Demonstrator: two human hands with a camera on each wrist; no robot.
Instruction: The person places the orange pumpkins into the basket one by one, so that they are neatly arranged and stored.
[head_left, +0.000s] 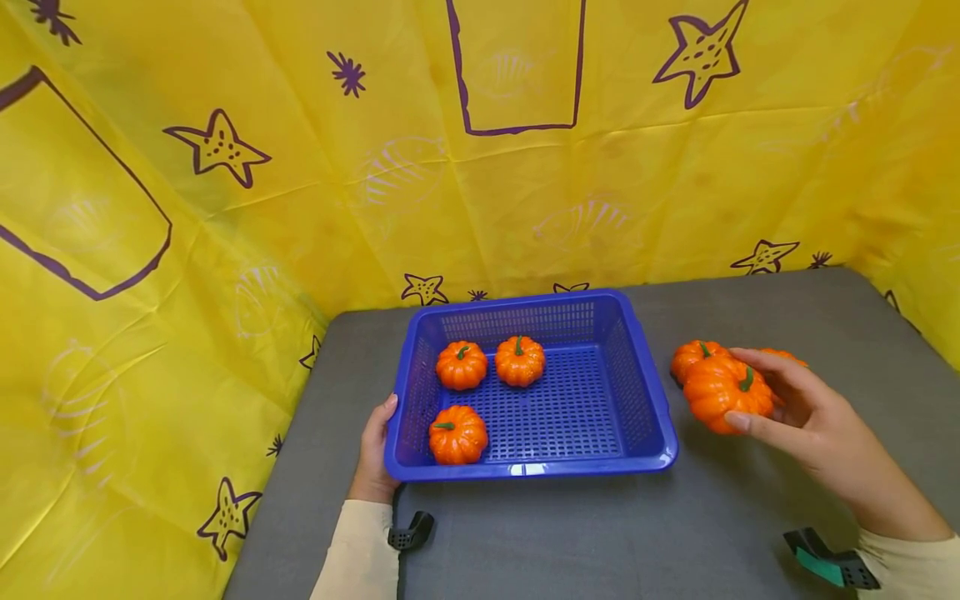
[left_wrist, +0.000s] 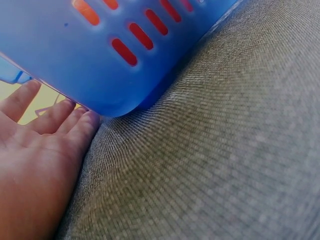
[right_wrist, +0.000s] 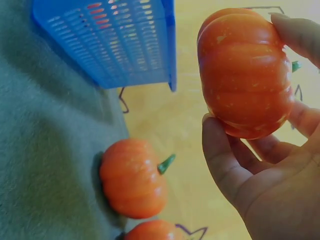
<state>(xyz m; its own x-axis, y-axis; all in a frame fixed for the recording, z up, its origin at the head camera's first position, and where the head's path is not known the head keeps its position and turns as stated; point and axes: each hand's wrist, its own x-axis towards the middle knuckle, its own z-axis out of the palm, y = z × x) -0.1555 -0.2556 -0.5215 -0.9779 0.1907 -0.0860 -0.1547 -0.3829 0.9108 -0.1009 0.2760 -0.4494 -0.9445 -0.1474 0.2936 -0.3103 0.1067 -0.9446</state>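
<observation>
I can make out only part of the pumpkin at the far right [head_left: 786, 356]; the right hand [head_left: 828, 433] covers most of it in the head view. Another loose pumpkin [head_left: 693, 357], just left of it, is partly blocked by the held pumpkin [head_left: 723, 396]. In the right wrist view I get one loose pumpkin nearly whole at lower centre-left, the other cut off by the bottom edge.

That right hand pinches the held pumpkin between thumb and fingers, right of centre in the head view and well apart from the blue basket [head_left: 525, 471]. The left hand [head_left: 377, 450] rests against the basket's left side; my left wrist feed shows its fingers fairly straight, tips at the outer wall near a bottom corner, and I cannot see its thumb clearly there. Through the slots at the top of that feed I catch only orange-red patches.

Inside the basket, mid-frame, I count three pumpkins: one at back left [head_left: 461, 367], one at back centre [head_left: 520, 363], one at front left [head_left: 458, 437]. The right part of its slotted floor is bare.

The basket is on the grey table [head_left: 525, 542]. Behind, the yellow cloth [head_left: 300, 208] carries purple starfish and faint fish outlines; two large outlined shapes run off the top and left edges.
</observation>
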